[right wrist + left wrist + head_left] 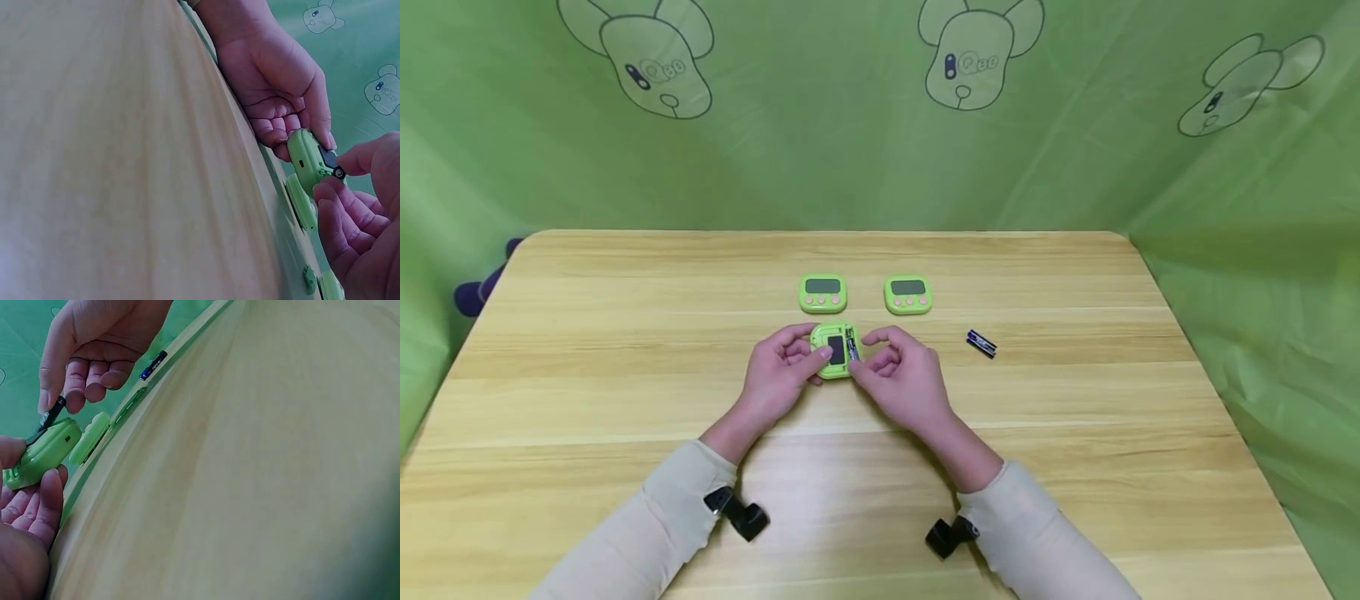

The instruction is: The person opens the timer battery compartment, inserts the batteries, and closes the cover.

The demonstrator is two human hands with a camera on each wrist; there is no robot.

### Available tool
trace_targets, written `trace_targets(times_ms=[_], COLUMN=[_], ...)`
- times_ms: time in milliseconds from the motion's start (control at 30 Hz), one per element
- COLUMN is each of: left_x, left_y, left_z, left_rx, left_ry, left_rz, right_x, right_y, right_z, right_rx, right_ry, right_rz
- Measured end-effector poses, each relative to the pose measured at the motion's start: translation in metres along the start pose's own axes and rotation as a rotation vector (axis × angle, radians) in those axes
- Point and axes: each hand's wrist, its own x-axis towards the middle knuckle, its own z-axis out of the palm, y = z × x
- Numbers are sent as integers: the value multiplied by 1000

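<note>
Holding green timer [837, 342] and illegibly printed battery [852, 343] before "Q…" curtain lettering [976, 63]

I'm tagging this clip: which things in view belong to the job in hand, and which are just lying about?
In the job:
opened green device, held by the left hand
battery, pinched by the right hand
small green piece, perhaps its cover

Lying about:
left face-up device
right face-up device
loose battery, possibly for later
purple object, far left
</note>
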Motion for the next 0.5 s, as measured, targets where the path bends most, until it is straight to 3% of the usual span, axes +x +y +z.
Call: trace_targets(times_ms=[500], left_x=[0], left_y=[-1], left_z=[-1], left_rx=[-13], left_ry=[16], left_rz=[3], right_x=[4], right_y=[1], right_z=[3], right_rx=[-26], right_ry=[-3], right_rz=[24])
